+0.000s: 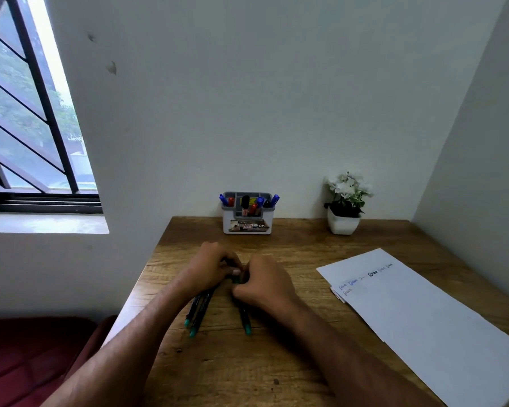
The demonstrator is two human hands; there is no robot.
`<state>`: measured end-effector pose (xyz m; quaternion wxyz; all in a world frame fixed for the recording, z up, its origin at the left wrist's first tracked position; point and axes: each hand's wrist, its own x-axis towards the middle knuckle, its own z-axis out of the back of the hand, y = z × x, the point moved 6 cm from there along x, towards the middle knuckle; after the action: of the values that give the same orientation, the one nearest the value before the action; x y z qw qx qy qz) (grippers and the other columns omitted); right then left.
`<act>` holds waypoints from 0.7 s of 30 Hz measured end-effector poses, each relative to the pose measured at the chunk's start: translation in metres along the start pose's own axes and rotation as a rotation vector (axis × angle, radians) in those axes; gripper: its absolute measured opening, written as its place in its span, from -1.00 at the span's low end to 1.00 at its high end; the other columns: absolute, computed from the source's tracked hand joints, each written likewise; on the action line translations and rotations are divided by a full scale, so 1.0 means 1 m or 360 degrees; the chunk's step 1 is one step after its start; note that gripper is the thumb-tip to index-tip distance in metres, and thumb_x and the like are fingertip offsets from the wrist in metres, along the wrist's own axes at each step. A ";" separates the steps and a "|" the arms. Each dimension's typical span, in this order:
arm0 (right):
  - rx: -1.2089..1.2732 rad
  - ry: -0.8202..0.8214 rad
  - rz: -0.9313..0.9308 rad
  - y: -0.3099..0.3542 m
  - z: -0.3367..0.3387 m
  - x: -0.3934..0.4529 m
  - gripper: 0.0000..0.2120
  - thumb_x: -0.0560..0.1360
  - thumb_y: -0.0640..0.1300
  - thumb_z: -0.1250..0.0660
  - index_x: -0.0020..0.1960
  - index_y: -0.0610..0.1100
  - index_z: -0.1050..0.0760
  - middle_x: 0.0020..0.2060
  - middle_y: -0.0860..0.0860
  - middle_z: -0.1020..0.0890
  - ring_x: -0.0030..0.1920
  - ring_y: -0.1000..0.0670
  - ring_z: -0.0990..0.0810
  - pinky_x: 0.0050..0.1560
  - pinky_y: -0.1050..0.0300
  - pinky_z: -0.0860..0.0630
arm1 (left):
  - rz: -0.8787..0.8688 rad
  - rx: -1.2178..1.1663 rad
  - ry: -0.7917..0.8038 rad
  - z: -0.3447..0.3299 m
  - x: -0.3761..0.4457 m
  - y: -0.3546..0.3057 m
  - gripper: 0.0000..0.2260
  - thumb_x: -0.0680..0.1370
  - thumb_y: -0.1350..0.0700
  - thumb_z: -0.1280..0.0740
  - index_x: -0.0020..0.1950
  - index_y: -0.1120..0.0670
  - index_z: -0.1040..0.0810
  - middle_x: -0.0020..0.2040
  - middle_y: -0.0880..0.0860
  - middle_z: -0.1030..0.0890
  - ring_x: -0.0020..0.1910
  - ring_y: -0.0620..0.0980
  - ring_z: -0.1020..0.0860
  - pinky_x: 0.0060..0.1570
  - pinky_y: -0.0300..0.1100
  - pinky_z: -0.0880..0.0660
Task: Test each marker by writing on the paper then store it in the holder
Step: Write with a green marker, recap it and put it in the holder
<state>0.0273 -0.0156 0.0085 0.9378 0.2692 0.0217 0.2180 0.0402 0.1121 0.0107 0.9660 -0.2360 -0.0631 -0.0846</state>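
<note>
Three black markers with teal ends lie on the wooden desk; two are under my left hand and one under my right hand. Both hands are closed over the markers' far ends, fingertips meeting in the middle. Whether a cap is being pulled is hidden. The grey and white holder stands at the desk's back edge with several blue, red and black markers in it. A white paper sheet with a few scribbled words lies to the right.
A small white pot with white flowers stands at the back right by the wall. A barred window is on the left. A dark red seat sits below the desk's left edge.
</note>
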 end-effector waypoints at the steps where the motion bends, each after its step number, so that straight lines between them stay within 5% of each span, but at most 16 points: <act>1: -0.0001 -0.0001 -0.0010 -0.002 0.002 0.000 -0.85 0.37 -0.01 -0.46 -0.22 -0.01 -0.51 -0.33 0.05 -0.59 -0.30 0.07 -0.59 -0.40 0.16 -0.47 | -0.0011 -0.0012 0.0000 0.000 0.000 -0.001 -0.87 0.49 0.12 -0.44 -0.02 -0.10 -0.68 -0.04 -0.19 -0.65 -0.05 -0.30 -0.53 -0.02 -0.41 -0.40; 7: 0.0080 -0.0065 -0.0087 -0.020 0.022 0.006 -0.86 0.45 -0.01 -0.49 -0.13 -0.06 -0.63 -0.26 0.03 -0.68 -0.22 0.09 -0.66 -0.18 0.14 -0.64 | -0.0098 -0.0134 -0.0023 -0.003 0.006 -0.013 -0.88 0.54 0.10 -0.38 -0.01 -0.12 -0.62 -0.04 -0.22 -0.62 -0.02 -0.29 -0.53 -0.02 -0.36 -0.42; 12: 0.0037 -0.0138 -0.0064 -0.034 0.042 0.010 -0.86 0.47 -0.09 -0.50 0.00 -0.11 -0.67 -0.15 0.03 -0.69 -0.15 0.13 -0.62 -0.08 0.21 -0.59 | -0.0174 -0.0208 -0.0121 -0.004 0.015 -0.026 -0.86 0.54 0.14 -0.37 0.02 -0.10 -0.58 -0.02 -0.20 -0.58 -0.03 -0.30 -0.51 -0.04 -0.40 -0.41; 16: -0.0032 -0.0168 0.0026 -0.044 0.051 0.008 -0.80 0.54 -0.09 -0.42 0.12 -0.13 -0.68 -0.04 -0.01 -0.73 -0.16 0.14 -0.59 -0.15 0.32 -0.47 | -0.0298 -0.0176 -0.0154 -0.007 0.020 -0.035 -0.86 0.53 0.11 -0.38 0.05 -0.08 -0.62 0.01 -0.18 -0.54 0.01 -0.25 -0.49 -0.01 -0.36 -0.44; 21: -0.0023 -0.0118 0.0119 -0.053 0.051 0.003 -0.75 0.62 -0.08 -0.30 -0.08 -0.15 -0.70 -0.32 -0.04 -0.65 -0.38 0.12 -0.49 -0.37 0.25 -0.30 | -0.0362 -0.0200 -0.0258 -0.009 0.027 -0.047 -0.87 0.51 0.13 -0.42 0.04 0.00 -0.68 -0.03 -0.10 -0.58 -0.04 -0.20 -0.52 -0.02 -0.34 -0.46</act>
<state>0.0589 -0.0806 0.0252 0.9311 0.2710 -0.0247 0.2428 0.0587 0.0636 0.0283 0.9253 -0.2934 -0.1618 -0.1778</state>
